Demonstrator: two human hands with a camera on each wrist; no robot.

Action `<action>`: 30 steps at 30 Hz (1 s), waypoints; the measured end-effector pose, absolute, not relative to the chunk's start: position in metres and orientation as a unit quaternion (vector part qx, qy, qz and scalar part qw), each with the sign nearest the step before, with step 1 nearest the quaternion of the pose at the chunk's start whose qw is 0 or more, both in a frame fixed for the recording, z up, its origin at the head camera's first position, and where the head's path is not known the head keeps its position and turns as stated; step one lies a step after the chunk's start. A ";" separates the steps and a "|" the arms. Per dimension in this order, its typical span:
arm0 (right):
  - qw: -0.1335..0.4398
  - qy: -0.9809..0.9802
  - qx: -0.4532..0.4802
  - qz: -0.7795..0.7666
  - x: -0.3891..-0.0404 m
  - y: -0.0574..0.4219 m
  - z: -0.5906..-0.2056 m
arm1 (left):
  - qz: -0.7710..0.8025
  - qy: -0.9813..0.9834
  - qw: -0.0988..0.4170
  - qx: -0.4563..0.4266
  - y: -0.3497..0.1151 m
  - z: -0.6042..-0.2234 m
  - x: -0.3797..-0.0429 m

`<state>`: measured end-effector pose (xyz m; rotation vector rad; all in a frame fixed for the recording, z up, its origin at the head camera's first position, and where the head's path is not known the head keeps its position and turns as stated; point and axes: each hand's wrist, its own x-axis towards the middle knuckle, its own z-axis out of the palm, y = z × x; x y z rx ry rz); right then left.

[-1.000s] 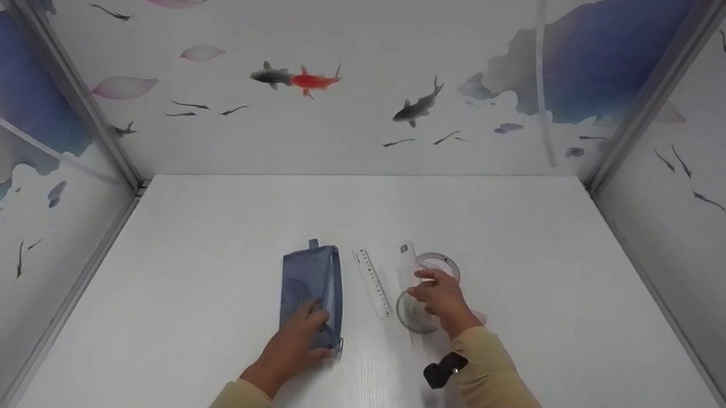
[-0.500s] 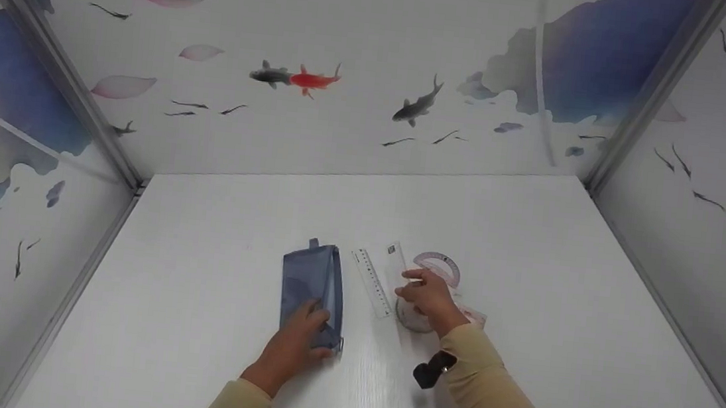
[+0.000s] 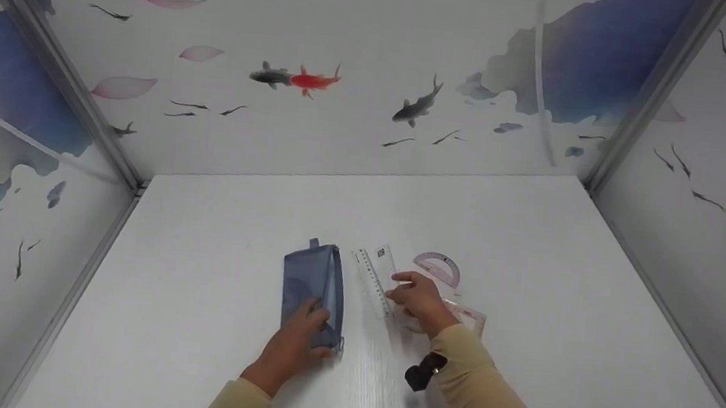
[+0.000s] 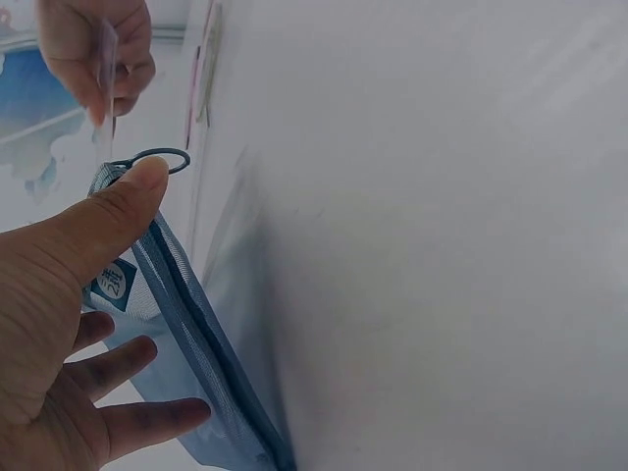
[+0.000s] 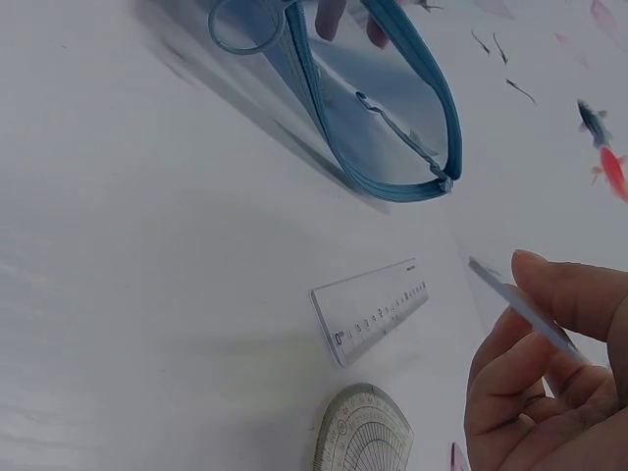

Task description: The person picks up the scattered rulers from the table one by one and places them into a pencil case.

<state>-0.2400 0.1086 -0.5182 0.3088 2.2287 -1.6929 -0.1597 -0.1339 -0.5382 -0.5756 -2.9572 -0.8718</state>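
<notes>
A blue zip pencil pouch (image 3: pixel 303 275) stands with its long zip side gaping. My left hand (image 3: pixel 289 350) holds its near end, thumb by the zip ring (image 4: pixel 177 159) and fingers against the side. To the right, my right hand (image 3: pixel 421 301) pinches a clear ruler (image 3: pixel 385 259) between thumb and fingers, raised above the table. Edge-on, that ruler (image 5: pixel 530 312) shows in the right wrist view. A shorter clear ruler (image 3: pixel 369 279) lies between the pouch and my right hand. Below the right hand, a clear protractor (image 5: pixel 365 432) is largely hidden in the head view.
A pinkish protractor (image 3: pixel 442 267) lies beyond my right hand. Beside the right wrist is a clear set square with pink marks (image 3: pixel 473 318), partly covered. The white table (image 3: pixel 197 268) meets printed wall panels (image 3: pixel 355 150) at the back and both sides.
My right hand has moved left with the held ruler, towards the short ruler and the pouch. More of the set square shows behind it. The left hand and pouch have stayed put.
</notes>
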 end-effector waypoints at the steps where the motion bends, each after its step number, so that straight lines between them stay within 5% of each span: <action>1: 0.163 0.781 0.109 -0.593 -0.240 0.107 -0.518 | -0.280 -0.943 0.003 -0.183 -0.134 -0.538 -0.160; 30: 0.177 0.764 0.093 -0.613 -0.237 0.078 -0.517 | -0.283 -0.943 -0.009 -0.172 -0.134 -0.537 -0.159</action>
